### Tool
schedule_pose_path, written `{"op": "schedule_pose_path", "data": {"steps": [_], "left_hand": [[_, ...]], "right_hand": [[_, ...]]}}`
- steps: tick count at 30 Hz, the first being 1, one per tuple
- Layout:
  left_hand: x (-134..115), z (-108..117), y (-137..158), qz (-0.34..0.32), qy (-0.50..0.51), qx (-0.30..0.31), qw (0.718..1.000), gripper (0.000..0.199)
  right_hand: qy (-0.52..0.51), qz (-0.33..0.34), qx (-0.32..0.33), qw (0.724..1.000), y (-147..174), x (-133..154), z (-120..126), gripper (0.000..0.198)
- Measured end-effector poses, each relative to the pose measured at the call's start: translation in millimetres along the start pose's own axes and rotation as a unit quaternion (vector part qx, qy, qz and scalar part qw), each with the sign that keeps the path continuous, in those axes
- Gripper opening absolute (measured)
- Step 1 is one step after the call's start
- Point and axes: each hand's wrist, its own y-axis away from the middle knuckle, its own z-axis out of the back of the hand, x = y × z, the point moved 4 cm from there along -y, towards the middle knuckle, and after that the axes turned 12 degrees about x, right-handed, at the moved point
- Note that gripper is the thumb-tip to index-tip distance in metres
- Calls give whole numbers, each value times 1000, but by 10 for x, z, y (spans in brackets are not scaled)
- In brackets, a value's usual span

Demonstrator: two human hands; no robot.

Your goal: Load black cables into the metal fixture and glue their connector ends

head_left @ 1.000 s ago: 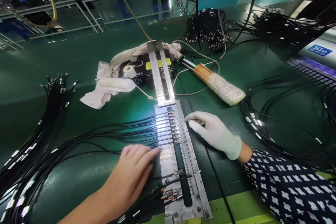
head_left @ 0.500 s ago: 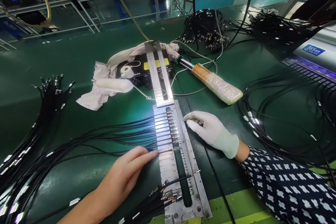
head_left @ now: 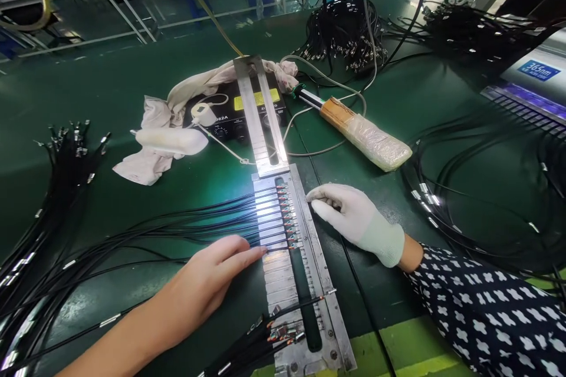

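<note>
A long slotted metal jig lies on the bench, with several black cables laid side by side across its upper half. Their small metal connectors line up along the slot. My bare left hand is at the jig's left edge, its fingers closed at the lowest cable of that row; the thumb is hidden. My right hand, in a white glove, has thumb and fingers curled together, fingertips against the jig's right rail. Whatever they may pinch is too small to see. Another cable end crosses the jig lower down.
Loose cable ends lie over the jig's near end. Cable bundles spread at left and at the back right. Beyond the jig are a black control box, a pink-white cloth and a plastic-wrapped handle. A 365nm lamp unit stands at right.
The lowest cable's connector has shifted left, into line with the others in the row. My left hand moved slightly with it; my right hand stays at the rail. The view has shifted a little.
</note>
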Motion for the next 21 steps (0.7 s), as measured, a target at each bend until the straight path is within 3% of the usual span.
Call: {"op": "schedule_pose_path", "data": {"steps": [8,15,21], "left_hand": [[9,-55,-11,4,23,-10,1000,55],[-29,-183,69,37,-151,-114,981,50],[-102,-387,103,73,-204,-99,971,57]], "right_hand": [[-4,2,0,1000,7,9,4,14],[-5,0,1,1000,5,2,1,16],[-12,-7,1,1000,-1,-25,-5,17]]}}
